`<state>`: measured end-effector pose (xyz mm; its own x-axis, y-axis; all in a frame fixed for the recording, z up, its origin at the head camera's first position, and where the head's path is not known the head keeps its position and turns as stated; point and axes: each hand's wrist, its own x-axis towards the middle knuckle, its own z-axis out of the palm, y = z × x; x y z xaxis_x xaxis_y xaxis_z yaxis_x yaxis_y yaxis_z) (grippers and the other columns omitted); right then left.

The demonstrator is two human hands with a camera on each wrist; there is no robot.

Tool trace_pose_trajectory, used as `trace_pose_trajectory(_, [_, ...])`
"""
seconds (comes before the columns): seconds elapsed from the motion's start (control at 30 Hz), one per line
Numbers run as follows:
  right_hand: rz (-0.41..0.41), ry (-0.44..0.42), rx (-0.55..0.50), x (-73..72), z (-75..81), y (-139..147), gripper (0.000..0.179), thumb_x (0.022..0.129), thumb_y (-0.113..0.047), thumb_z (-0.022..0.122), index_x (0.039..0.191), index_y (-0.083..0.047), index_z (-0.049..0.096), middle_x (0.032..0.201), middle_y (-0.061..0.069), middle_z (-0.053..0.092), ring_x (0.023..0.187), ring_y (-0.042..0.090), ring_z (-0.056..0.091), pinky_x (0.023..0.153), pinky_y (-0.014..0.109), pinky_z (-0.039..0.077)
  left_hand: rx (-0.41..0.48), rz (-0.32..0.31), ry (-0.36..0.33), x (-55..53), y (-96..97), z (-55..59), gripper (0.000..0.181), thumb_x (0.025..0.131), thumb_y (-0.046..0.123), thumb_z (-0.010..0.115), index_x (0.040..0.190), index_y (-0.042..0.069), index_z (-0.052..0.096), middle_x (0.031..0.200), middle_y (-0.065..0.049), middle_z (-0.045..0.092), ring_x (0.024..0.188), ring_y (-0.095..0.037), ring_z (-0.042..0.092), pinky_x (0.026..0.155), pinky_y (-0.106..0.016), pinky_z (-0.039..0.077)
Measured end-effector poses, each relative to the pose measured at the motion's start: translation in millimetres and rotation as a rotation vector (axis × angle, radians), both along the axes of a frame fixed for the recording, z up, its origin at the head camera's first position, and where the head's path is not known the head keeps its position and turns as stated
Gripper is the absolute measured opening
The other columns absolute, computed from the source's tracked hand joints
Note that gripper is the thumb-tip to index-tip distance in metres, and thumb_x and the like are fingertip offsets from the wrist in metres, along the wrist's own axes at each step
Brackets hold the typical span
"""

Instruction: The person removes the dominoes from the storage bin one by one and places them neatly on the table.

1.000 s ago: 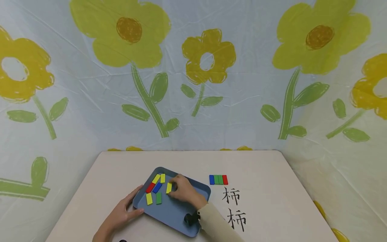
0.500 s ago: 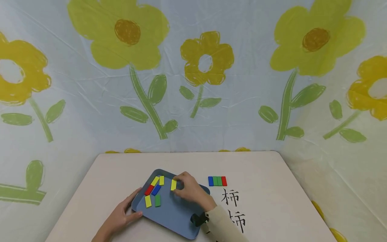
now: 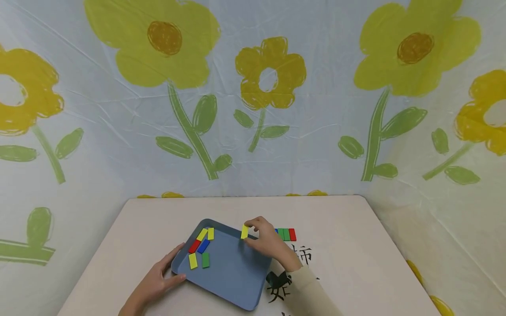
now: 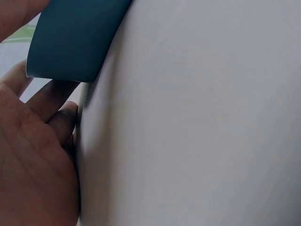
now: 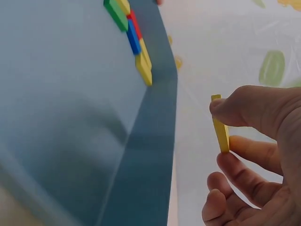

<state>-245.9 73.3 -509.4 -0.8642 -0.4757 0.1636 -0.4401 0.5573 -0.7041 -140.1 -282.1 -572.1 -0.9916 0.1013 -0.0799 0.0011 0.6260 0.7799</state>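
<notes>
My right hand pinches a yellow tile between thumb and fingertips, above the far rim of the blue-grey tray. In the right wrist view the tile is seen edge-on, apart from the tray wall. At the tray's left corner my left hand holds the rim, thumb on the near side and fingers along the left side. The left wrist view has fingers tucked under the tray. Inside the tray lie yellow tiles, a red tile, a blue tile and a green tile.
Right of the tray, a row lies on the white table: two green tiles, a red tile and a blue one mostly hidden by my right hand. Black written characters mark the tabletop. A flower-print curtain stands behind.
My right hand has lifted the yellow tile from the tray and carried it rightward to the far rim, now partly covering the tile row. My left hand stays at the tray corner.
</notes>
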Motion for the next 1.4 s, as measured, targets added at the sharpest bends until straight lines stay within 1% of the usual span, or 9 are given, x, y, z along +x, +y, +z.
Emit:
trace_pose_trajectory(0.13, [-0.051,0.002,-0.033,-4.1,-0.6,16,0.041,0.088,-0.017,0.076,0.127,-0.005,0.069,0.126,0.014,0.061,0.106,0.032,0.061,0.076,0.034,0.055,-0.005,0.002,0.001,-0.5,-1.4,-0.3,0.086,0.091,0.043,0.075,0.163,0.023,0.032,0.166,-0.015,0.036,0.154,-0.042,0.028,0.122,-0.064,0.028])
trace_pose_trajectory(0.37, [-0.134,0.014,-0.041,-9.2,-2.4,49,0.042,0.088,-0.014,0.076,0.128,-0.003,0.068,0.128,0.017,0.061,0.112,0.038,0.063,0.085,0.046,0.06,0.015,0.002,-0.009,-2.6,-1.8,-0.9,0.086,0.091,0.043,0.076,0.163,0.024,0.032,0.166,-0.015,0.035,0.155,-0.042,0.027,0.122,-0.064,0.027])
trace_pose_trajectory(0.5, [-0.176,0.039,0.004,-11.4,-6.0,68,0.042,0.087,-0.013,0.075,0.128,-0.002,0.068,0.127,0.018,0.062,0.11,0.037,0.065,0.087,0.046,0.059,0.019,0.004,-0.013,-3.5,-1.5,-1.3,0.086,0.09,0.042,0.076,0.162,0.026,0.033,0.166,-0.014,0.036,0.155,-0.042,0.027,0.122,-0.064,0.027])
trace_pose_trajectory(0.7, [-0.219,0.03,0.092,-15.3,-17.8,93,0.043,0.085,-0.009,0.073,0.127,-0.001,0.068,0.129,0.02,0.061,0.099,0.029,0.061,0.079,0.035,0.054,-0.002,0.004,-0.01,-3.4,-1.4,-1.9,0.086,0.09,0.043,0.076,0.162,0.027,0.033,0.166,-0.012,0.037,0.155,-0.039,0.029,0.122,-0.061,0.028])
trace_pose_trajectory(0.77, [-0.23,0.027,0.108,-15.7,-21.2,100,0.043,0.084,-0.007,0.072,0.126,-0.001,0.068,0.13,0.021,0.06,0.099,0.029,0.061,0.078,0.035,0.054,-0.006,0.004,-0.008,-3.3,-1.3,-1.9,0.086,0.09,0.043,0.076,0.162,0.027,0.033,0.166,-0.012,0.037,0.155,-0.039,0.029,0.122,-0.061,0.028])
trace_pose_trajectory(0.9, [-0.258,0.038,0.137,-14.3,-25.1,112,0.043,0.082,-0.005,0.071,0.124,-0.001,0.068,0.128,0.021,0.061,0.105,0.031,0.065,0.083,0.041,0.059,-0.011,0.005,-0.008,-2.6,-0.6,-1.3,0.086,0.09,0.044,0.077,0.163,0.027,0.033,0.166,-0.012,0.037,0.155,-0.038,0.029,0.122,-0.061,0.028])
trace_pose_trajectory(1.0, [-0.273,0.02,0.137,-13.6,-27.1,120,0.043,0.083,-0.005,0.072,0.126,-0.001,0.068,0.129,0.02,0.061,0.109,0.034,0.065,0.085,0.044,0.06,-0.018,0.005,-0.005,-1.5,-0.1,-0.4,0.087,0.09,0.044,0.077,0.163,0.026,0.032,0.166,-0.012,0.037,0.154,-0.038,0.029,0.122,-0.061,0.029])
trace_pose_trajectory(1.13, [-0.3,-0.027,0.145,-14.1,-29.5,130,0.043,0.085,-0.007,0.074,0.127,-0.003,0.068,0.132,0.019,0.06,0.112,0.032,0.064,0.084,0.043,0.061,-0.021,0.005,0.001,-0.6,-0.1,0.5,0.086,0.09,0.044,0.077,0.163,0.027,0.032,0.166,-0.012,0.037,0.154,-0.039,0.03,0.121,-0.061,0.03])
trace_pose_trajectory(1.4, [-0.301,-0.036,0.152,-21.2,-39.5,146,0.044,0.083,-0.005,0.074,0.126,0.001,0.066,0.128,0.02,0.06,0.104,0.029,0.064,0.083,0.041,0.06,-0.036,0.001,0.009,-0.6,0.3,-0.3,0.085,0.09,0.042,0.077,0.162,0.028,0.034,0.165,-0.01,0.039,0.153,-0.037,0.032,0.121,-0.052,0.036])
